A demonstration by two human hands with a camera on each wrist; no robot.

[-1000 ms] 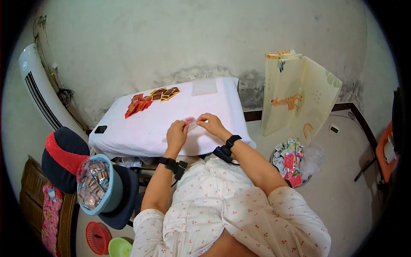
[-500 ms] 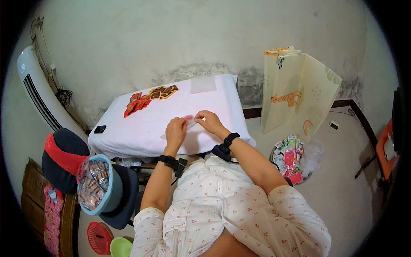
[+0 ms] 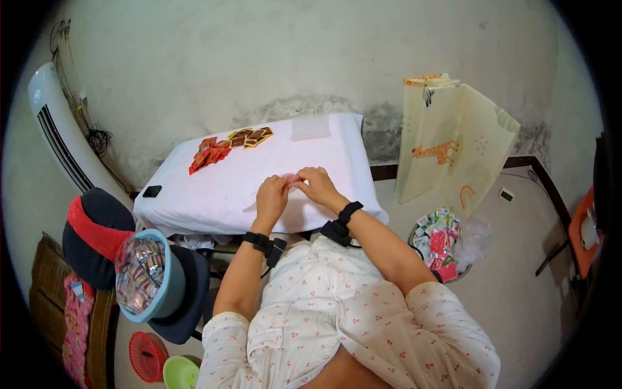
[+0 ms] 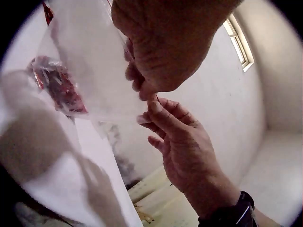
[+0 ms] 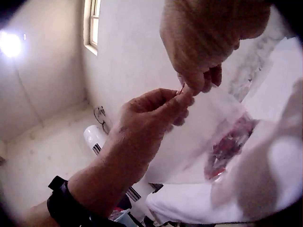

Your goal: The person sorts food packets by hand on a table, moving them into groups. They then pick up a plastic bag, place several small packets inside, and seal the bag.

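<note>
A clear plastic zip bag [image 4: 94, 52] hangs below both hands, its red closure strip showing at the top edge. Dark red packets [image 4: 61, 90] lie at the bottom of the bag. My left hand [image 3: 272, 196] pinches that top edge between thumb and fingers. Close beside it, my right hand [image 3: 316, 186] pinches the same edge, fingertips meeting the left ones over the white-covered table [image 3: 194, 204]. In the right wrist view the packets show through the bag's lower part.
Red packets [image 3: 208, 155] and brown-and-yellow packets [image 3: 251, 137] lie in piles on the table's far side, with flat clear bags [image 3: 311, 128] to their right. A phone [image 3: 152, 191] lies at the left. Filled blue bucket [image 3: 172, 285] and packet-filled basin [image 3: 437, 243] flank me.
The right hand has moved left along the bag's top edge, so the fingertips of both hands now meet. The bag stays held over the table.
</note>
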